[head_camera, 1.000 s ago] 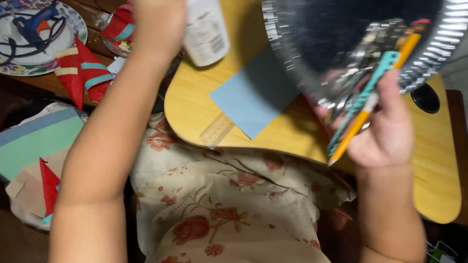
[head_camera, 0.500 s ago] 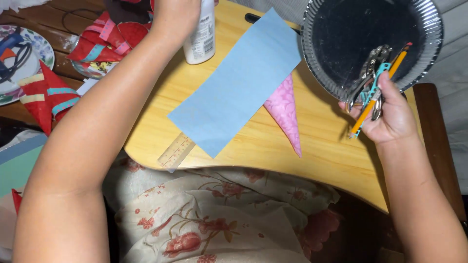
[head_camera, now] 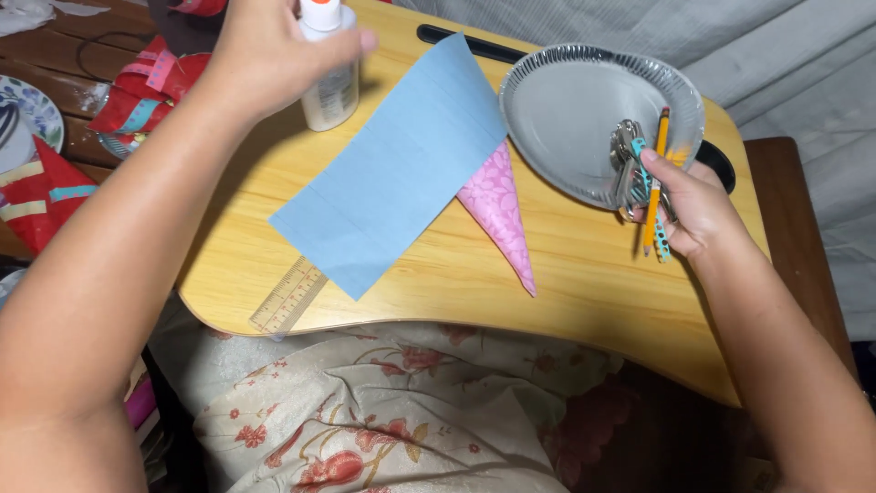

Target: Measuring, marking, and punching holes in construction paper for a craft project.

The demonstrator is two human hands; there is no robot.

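My left hand [head_camera: 274, 55] grips a white glue bottle [head_camera: 330, 82] with an orange cap, standing at the far left of a light wooden lap desk [head_camera: 474, 274]. My right hand [head_camera: 693, 205] holds a silver foil plate [head_camera: 575, 119] by its rim, pinching a yellow pencil [head_camera: 655, 178] and teal-handled scissors [head_camera: 639, 173] against it. A blue sheet of paper [head_camera: 392, 173] lies across the desk's middle. A pink patterned paper triangle [head_camera: 502, 215] sticks out from under it, pointing toward me.
A wooden ruler [head_camera: 287, 297] pokes out under the blue sheet at the desk's near edge. Red paper pieces with coloured strips [head_camera: 137, 91] and a patterned plate [head_camera: 23, 110] lie left. Floral fabric [head_camera: 365, 411] covers my lap. Grey cloth [head_camera: 785, 55] hangs right.
My right hand has lowered the foil plate from up near the camera toward the desk's right side. The blue sheet and pink triangle have come into full view. My left hand stays on the bottle.
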